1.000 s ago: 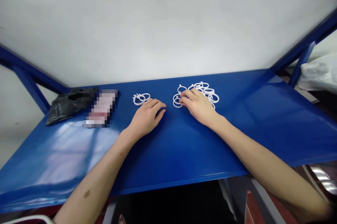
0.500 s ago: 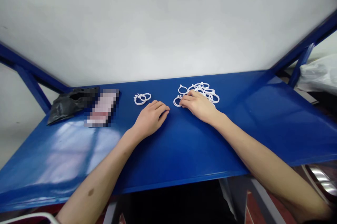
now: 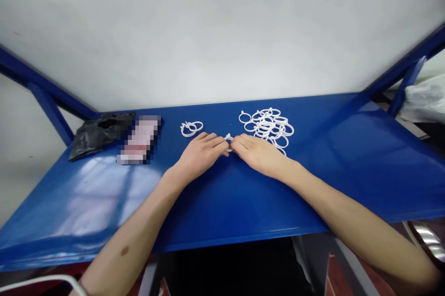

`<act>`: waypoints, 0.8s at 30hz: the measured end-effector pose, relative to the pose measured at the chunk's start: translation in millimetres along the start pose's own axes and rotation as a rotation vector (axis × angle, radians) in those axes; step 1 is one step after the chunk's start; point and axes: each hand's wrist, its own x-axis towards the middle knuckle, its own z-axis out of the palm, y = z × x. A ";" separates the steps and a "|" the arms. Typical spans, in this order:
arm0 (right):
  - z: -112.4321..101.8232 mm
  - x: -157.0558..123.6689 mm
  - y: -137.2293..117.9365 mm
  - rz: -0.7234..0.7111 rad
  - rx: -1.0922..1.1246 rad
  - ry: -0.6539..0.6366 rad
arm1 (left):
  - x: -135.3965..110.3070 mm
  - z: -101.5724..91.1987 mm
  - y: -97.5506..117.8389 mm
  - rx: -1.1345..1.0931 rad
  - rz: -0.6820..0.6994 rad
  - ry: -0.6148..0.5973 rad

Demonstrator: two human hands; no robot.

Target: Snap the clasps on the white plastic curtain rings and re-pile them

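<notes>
Between the fingertips of both my hands is a white plastic curtain ring [image 3: 228, 137], a small knob at its top; most of it is hidden by the fingers. My left hand [image 3: 203, 153] is closed on its left side. From the right, my right hand [image 3: 259, 153] pinches the same ring. A loose pile of similar white rings [image 3: 267, 121] lies just beyond and right of my right hand, partly covered by it. Beyond my left hand, a small overlapping group of white rings [image 3: 188, 135] rests on the blue table [image 3: 236, 208].
At the left of the table lie a black plastic bag [image 3: 93, 136] and a flat, pixelated pinkish object [image 3: 141, 138]. A pale wall [image 3: 222, 46] rises behind the table, with blue frame bars [image 3: 52, 113] at the sides. Whitish plastic wrapping [image 3: 429, 99] is at far right.
My right hand has moved left from the pile with a ring and met my left hand. Both hands now hold that ring; more of the pile shows.
</notes>
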 end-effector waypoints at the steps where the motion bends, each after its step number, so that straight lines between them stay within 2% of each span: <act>1: 1.1 0.4 -0.2 -0.001 0.003 -0.001 | 0.3 0.3 1.0 0.019 0.007 0.000; 5: 3.6 3.1 0.0 0.018 -0.057 0.030 | 2.7 1.4 8.3 0.087 0.002 0.032; 12: 0.7 5.9 -5.7 0.111 -0.161 0.110 | 6.9 0.2 15.8 0.104 -0.123 0.072; 16: -0.3 4.6 4.8 0.080 -0.053 0.193 | 4.1 -5.1 4.4 0.095 -0.155 0.100; 19: -5.0 -0.2 20.7 0.168 -0.038 0.237 | -3.5 -8.9 -11.7 0.140 -0.263 0.096; 24: -12.7 -16.0 49.2 0.357 -0.150 0.114 | -15.9 -7.2 -30.6 0.213 -0.485 0.021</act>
